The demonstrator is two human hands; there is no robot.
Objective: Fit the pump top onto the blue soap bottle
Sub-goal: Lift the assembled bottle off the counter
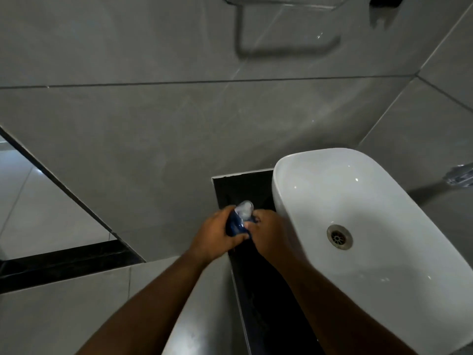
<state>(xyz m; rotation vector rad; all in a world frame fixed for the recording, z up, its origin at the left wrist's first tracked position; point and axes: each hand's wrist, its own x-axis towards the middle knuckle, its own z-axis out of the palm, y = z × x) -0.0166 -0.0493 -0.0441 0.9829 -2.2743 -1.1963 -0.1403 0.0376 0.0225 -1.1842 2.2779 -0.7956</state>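
Note:
The blue soap bottle is held between both hands above the dark counter ledge, left of the basin. My left hand is wrapped around its left side. My right hand grips it from the right, fingers near the neck. A pale, translucent pump top shows at the bottle's upper end, above my fingers. Most of the bottle's body is hidden by the hands, and whether the top is fully seated cannot be told.
A white oval basin with a metal drain sits to the right on a black counter ledge. Grey tiled wall fills the background, with a chrome rail at the top and a chrome fitting at the right edge.

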